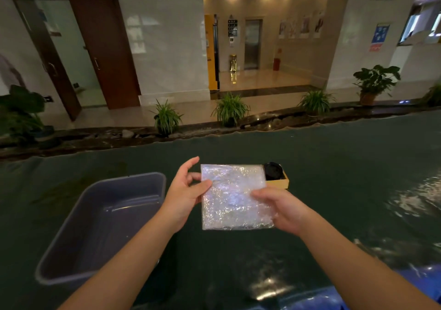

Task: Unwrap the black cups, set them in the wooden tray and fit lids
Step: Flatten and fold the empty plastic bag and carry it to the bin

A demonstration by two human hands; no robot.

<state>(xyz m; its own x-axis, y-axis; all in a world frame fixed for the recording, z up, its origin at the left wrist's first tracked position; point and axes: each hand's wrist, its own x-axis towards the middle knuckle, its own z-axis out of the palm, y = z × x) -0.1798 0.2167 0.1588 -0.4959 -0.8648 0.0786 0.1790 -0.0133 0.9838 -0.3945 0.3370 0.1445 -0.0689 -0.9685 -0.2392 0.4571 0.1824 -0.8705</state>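
Nearest, two bare forearms reach out over the dark green cloth-covered counter (334, 166). The left hand (183, 198) and the right hand (284, 208) together hold a flat, square sheet of clear bubble wrap (232, 196) in the air. The left grip pinches the sheet's left edge between thumb and fingers, the forefinger raised; the right grip closes on the lower right part, thumb on top. To the left a grey rectangular plastic tub (105, 221) rests on the counter. Just behind the sheet, partly hidden by it, lies the light wooden tray (281, 183), with a black round cup (273, 170) standing in its right end. Beyond the counter, potted plants (230, 109) line a tiled lobby floor.
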